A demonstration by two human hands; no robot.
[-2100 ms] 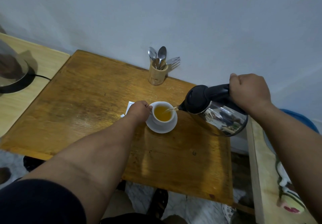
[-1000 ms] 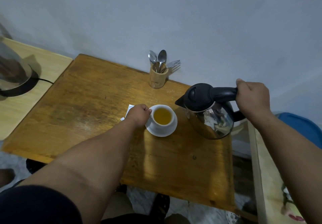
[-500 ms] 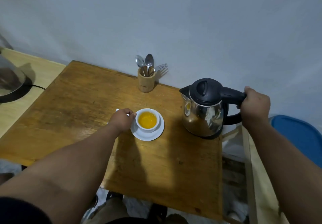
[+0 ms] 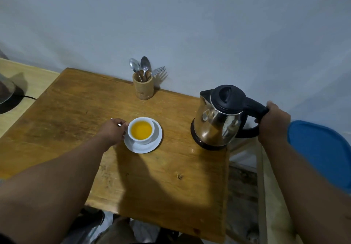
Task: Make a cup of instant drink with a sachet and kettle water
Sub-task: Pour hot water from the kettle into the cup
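Steadying full, spill-prone cup [image 4: 141, 131] by its side, left hand [image 4: 114, 131] wrapped; right hand [image 4: 273, 122] clasps kettle [image 4: 218, 118] handle at surface's right edge.

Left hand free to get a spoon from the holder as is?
Probably yes. The left hand is at the cup, and the table between it and the holder is bare. The spoons stick up above the rim.

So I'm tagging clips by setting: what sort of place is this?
Probably a modest home kitchen or dining corner: a worn wooden table against a plain wall, an electric kettle, a holder of spoons and a fork, and a cup on its saucer.
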